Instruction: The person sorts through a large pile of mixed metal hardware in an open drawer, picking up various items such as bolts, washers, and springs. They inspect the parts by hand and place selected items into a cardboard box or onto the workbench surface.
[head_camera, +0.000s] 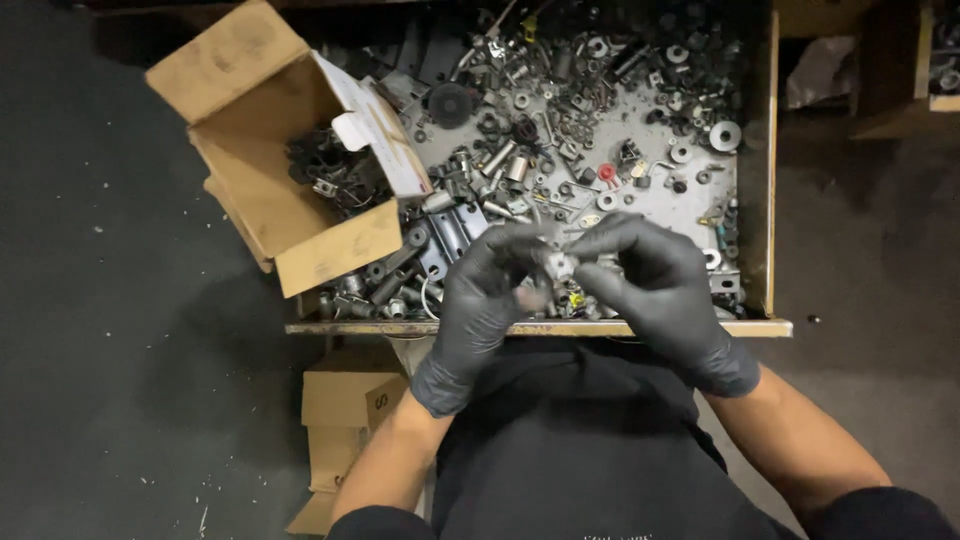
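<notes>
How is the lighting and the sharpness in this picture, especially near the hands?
Head view: tray of metal parts brightly lit with glints; floor dark; left hand and right hand slightly blurred around the small pale part; cardboard box sharp.

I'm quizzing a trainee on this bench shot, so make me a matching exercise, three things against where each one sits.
Things:
1. small metal part
2. open cardboard box
3. red piece

Places:
A. lying among loose hardware in the tray
B. pinched between the left hand and right hand
C. on the tray's left end, flaps up

Pairs: 1-B, 2-C, 3-A
</notes>
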